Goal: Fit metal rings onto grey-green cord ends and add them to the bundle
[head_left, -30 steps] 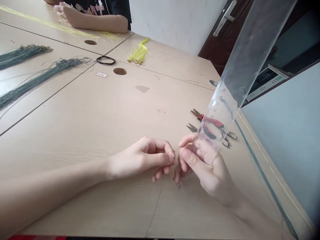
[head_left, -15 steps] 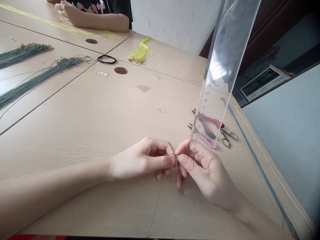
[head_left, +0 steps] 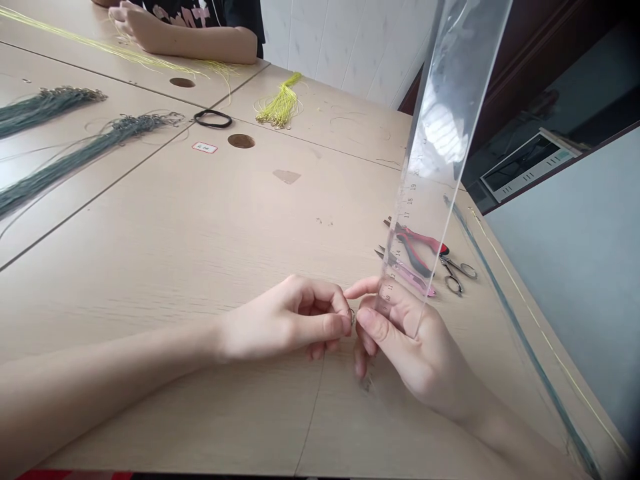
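- Since the earlier frames the clear plastic ruler (head_left: 453, 127) has swung more upright, the right hand (head_left: 415, 340) has come closer to the left hand (head_left: 293, 327), and its forefinger now stretches above the small metal ring (head_left: 353, 317).
- Around my view: a pale wall (head_left: 300, 40) behind, dark brown panelling (head_left: 505, 80) at upper right.
- The pale wood table (head_left: 220, 227) fills most of it; a co-worker's forearm (head_left: 200, 45) rests at the far side.
- Grey-green cord bundles (head_left: 65, 163) lie at left, a yellow cord bundle (head_left: 281, 103) farther back.
- The right hand is closed around the ruler's low end, thumb and forefinger parted.
- The left thumb and forefinger are together, clamped on the ring, just beside the right thumb tip.
- Red-and-black pliers (head_left: 443, 249) and scissors (head_left: 449, 265) lie beyond the right hand.
- I judge the step as fine fingertip work on the ring; continuing calls for a steady left pinch and a precise right one, ruler kept clear.
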A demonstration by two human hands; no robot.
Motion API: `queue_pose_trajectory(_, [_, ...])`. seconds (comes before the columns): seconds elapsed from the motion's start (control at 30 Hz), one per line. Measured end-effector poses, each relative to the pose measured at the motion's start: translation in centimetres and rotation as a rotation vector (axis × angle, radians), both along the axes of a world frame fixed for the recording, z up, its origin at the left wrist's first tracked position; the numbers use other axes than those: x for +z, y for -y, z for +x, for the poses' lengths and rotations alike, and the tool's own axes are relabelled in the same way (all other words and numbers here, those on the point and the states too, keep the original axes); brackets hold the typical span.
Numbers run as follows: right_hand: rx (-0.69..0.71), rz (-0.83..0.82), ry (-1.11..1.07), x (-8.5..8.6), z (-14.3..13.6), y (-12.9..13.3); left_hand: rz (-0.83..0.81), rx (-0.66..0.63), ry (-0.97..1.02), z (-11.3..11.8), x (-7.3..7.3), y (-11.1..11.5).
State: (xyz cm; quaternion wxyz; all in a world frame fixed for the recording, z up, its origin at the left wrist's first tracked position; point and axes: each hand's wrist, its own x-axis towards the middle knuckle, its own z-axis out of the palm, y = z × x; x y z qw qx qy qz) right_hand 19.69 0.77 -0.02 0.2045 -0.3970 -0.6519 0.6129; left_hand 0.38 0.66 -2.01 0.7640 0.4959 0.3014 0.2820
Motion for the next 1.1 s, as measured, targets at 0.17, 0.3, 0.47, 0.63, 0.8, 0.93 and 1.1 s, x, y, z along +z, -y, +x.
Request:
queue_pose_trajectory(0.17, [0.022,0.023,0.008,0.14,-0.02,-0.16,0.007,-0.003,0.007,0.01,0.02,0.16])
queue_pose_trajectory(0.3, [0.011,0.041,0.01,0.05,0.02,-0.1,0.005,0.016,-0.011,0.02,0.11,0.13])
queue_pose_trajectory(0.47, [-0.055,0.075,0.028,-0.04,0.03,-0.24,0.005,0.012,-0.014,-0.01,0.41,0.11])
queue_pose_trajectory(0.63, [-0.052,0.029,0.068,0.25,-0.07,-0.35,0.037,0.018,-0.031,-0.05,0.46,0.2])
queue_pose_trajectory(0.8, [-0.008,-0.002,0.078,0.34,-0.22,-0.59,0.059,-0.007,-0.044,0.02,0.73,0.18])
queue_pose_trajectory(0.93, [-0.013,-0.007,0.067,0.37,-0.26,-0.73,0.074,-0.003,-0.074,0.06,0.58,0.19])
queue_pose_trajectory(1.1, [-0.012,-0.083,0.003,0.55,-0.31,-0.77,0.092,0.013,-0.086,0.07,-0.14,0.26])
